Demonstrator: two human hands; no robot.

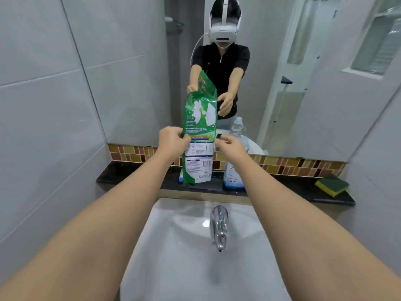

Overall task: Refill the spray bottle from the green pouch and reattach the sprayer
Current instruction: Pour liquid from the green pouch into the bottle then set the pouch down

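- Grey tiled walls and a mirror [130, 72] back a black ledge [134, 172] above a white sink [173, 246] with a chrome tap [219, 227].
- Left hand [172, 142] pinches the left edge of the green pouch [199, 135], which stands upright on the ledge.
- Right hand [231, 146] hovers just beside the pouch's right edge, fingers loose; whether it touches is unclear.
- Clear bottle [233, 177], with blue liquid at its base, stands on the ledge right of the pouch, partly behind the right wrist.
- Yellow-green sponge [332, 185] lies far right on the ledge.
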